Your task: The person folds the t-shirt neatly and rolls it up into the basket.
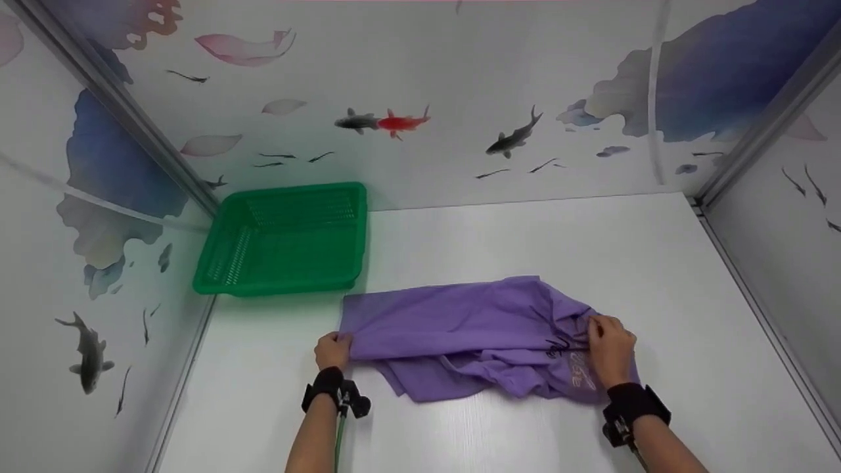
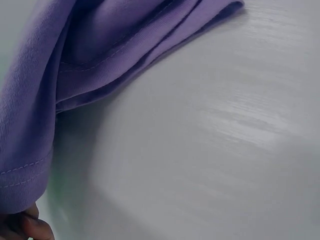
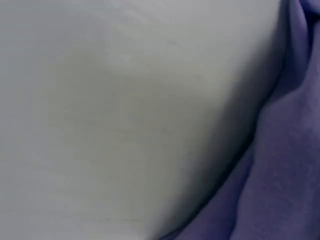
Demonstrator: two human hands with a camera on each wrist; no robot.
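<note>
A purple garment [image 1: 460, 322] with dark and pale lettering lies folded over and rumpled on the white table. At its left end my left hand [image 1: 333, 351] pinches the edge between thumb and fingers. My right hand [image 1: 611, 348] grips bunched cloth at the right end, near the lettering. In the left wrist view a stitched hem of the garment [image 2: 25, 170] hangs above the fingertips [image 2: 37, 229] at the lower left corner. Only the garment's side [image 3: 280, 165] shows in the right wrist view, and the right hand is out of that frame.
A green plastic basket [image 1: 279, 289] stands at the back left of the table [image 1: 512, 433], against the walls. Printed panels with fish and petals close in the back [image 1: 453, 164], left and right sides. Each wrist wears a black strap with a camera.
</note>
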